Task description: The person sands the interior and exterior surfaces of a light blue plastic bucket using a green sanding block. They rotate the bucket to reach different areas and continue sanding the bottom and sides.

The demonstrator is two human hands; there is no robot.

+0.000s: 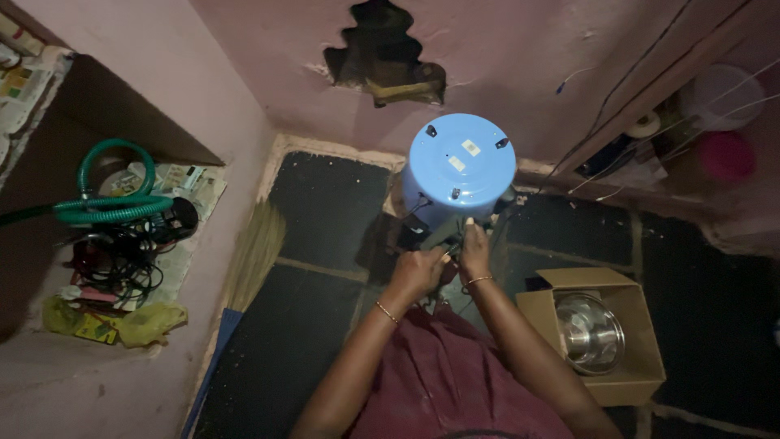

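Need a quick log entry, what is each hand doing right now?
Left hand: closed on a dark part under the blue round unit; what exactly, cannot tell.
Right hand: fingers curled against that unit's lower edge.

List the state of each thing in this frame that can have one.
Blue appliance: tipped over, its flat base facing the camera.
Left hand: closed at the appliance's underside; what it holds is hidden.
Right hand: fingers curled against the appliance.
Cardboard box: flaps open.
Steel bowl: inside the box, mouth up, empty.
Green hose: coiled on the shelf.
Broom: leaning against the wall.
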